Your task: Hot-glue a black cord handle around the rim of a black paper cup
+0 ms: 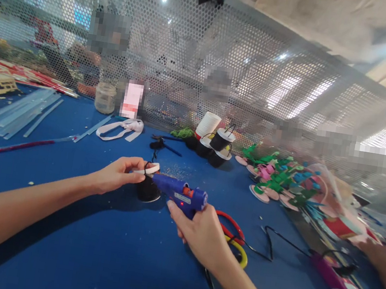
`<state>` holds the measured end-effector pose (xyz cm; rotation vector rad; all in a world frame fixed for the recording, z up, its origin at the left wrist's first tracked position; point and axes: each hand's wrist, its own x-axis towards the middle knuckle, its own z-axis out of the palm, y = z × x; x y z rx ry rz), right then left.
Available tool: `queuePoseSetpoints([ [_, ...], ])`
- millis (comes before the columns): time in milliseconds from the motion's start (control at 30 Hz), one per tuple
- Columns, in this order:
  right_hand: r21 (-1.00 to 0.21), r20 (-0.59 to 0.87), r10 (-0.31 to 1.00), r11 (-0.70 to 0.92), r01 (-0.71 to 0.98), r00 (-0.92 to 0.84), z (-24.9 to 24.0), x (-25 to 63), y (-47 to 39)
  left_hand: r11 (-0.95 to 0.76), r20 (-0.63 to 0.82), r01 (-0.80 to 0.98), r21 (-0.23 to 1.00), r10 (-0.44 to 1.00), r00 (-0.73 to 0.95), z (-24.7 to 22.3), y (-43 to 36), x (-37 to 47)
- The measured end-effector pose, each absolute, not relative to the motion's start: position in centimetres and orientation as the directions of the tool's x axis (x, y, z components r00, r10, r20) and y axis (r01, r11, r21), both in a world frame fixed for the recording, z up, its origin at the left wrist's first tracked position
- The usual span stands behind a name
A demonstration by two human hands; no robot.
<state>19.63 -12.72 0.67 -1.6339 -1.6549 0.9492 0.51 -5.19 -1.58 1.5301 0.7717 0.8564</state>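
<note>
My left hand (120, 174) pinches a white strip (150, 169) at the top of a small black cup (148, 190) on the blue table. A thin black cord runs up over the strip. In my right hand (203, 231) is a blue glue gun (185, 196) with a small red light lit. The gun points left, and its nozzle is at the strip and the cup's rim. Whether the nozzle touches them cannot be made out. My right fingers wrap round the gun's handle, which they mostly hide.
Black-and-white cups (217, 157) and a white ribbon (107, 130) lie behind. Clear glue sticks (24, 110) are at left, green and pink pieces (275, 177) at right. Red and yellow rings (242, 254), cords and a purple power strip (344, 288) lie nearer. Another person's hand (376, 251) is at far right.
</note>
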Motion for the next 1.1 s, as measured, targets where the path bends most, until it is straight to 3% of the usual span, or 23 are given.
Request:
queuePoseSetpoints([
  [833, -0.801, -0.009, 0.999, 0.015, 0.599, -0.038, 0.7, 20.9, -11.1, -0.111, 0.109, -0.029, 0.993, 0.849, 0.518, -1.4, -5.2, 0.5],
  [1100, -0.855, -0.044, 0.998, -0.015, 0.518, -0.042, 1.0, 20.4, -12.2, -0.109, 0.110, -0.033, 0.994, 0.851, 0.514, -1.5, -5.2, 0.5],
])
